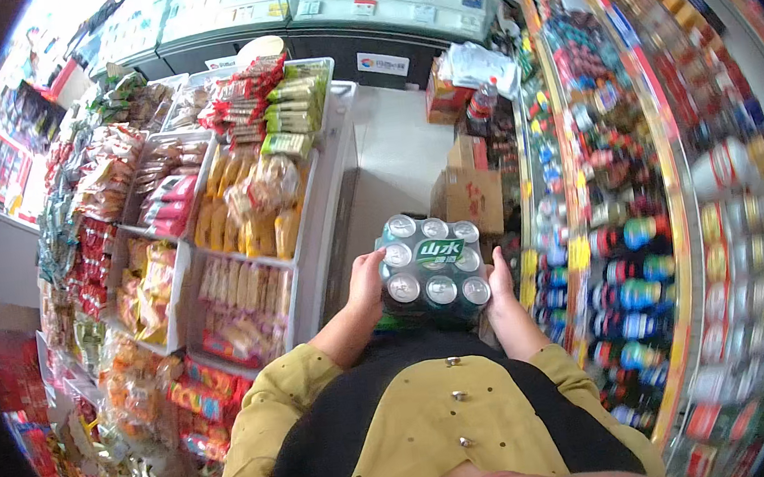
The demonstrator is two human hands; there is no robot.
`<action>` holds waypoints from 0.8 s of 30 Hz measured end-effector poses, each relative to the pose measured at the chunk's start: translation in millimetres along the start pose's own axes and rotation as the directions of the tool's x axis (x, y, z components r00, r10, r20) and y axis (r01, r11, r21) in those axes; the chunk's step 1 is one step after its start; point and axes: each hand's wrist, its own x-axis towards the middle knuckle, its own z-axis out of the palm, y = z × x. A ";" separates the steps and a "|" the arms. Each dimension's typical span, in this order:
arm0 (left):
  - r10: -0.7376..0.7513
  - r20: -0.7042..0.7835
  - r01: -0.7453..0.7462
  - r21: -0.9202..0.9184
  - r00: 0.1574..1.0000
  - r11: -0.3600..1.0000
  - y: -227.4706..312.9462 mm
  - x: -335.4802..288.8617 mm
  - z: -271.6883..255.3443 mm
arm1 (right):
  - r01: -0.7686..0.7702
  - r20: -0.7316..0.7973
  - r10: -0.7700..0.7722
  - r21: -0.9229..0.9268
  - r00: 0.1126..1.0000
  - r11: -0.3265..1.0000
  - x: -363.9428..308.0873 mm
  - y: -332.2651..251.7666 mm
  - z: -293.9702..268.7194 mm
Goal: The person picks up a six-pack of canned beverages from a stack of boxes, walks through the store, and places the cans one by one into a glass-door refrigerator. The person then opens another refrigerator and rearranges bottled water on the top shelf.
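Held at picture centre: shrink-wrapped pack of cans (432, 270) (silver tops up), left hand (367, 279) gripping its 9 o'clock side, right hand (499, 284) clasping its 3 o'clock side. Snack bins (241, 225) toward 10 o'clock, drinks shelf (624, 241) at 3 o'clock, cardboard box (473, 196) at 12.

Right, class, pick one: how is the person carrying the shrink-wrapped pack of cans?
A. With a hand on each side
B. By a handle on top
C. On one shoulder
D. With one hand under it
A: the left hand and the right hand press against opposite sides of the pack of cans.
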 end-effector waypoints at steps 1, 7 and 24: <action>-0.057 -0.002 0.056 -0.104 0.998 0.993 16.3 20.2 12.1 | -0.080 -0.038 0.080 0.015 0.996 0.997 21.7 -19.9 22.3; 0.118 -0.126 -0.110 0.074 0.985 0.991 139.4 185.6 101.4 | 0.024 0.091 -0.028 0.050 0.995 0.998 205.5 -126.2 123.4; 0.126 -0.369 -0.220 -0.224 0.921 0.950 430.7 575.5 243.4 | -0.020 0.234 0.126 -0.410 0.964 0.912 598.3 -416.5 512.5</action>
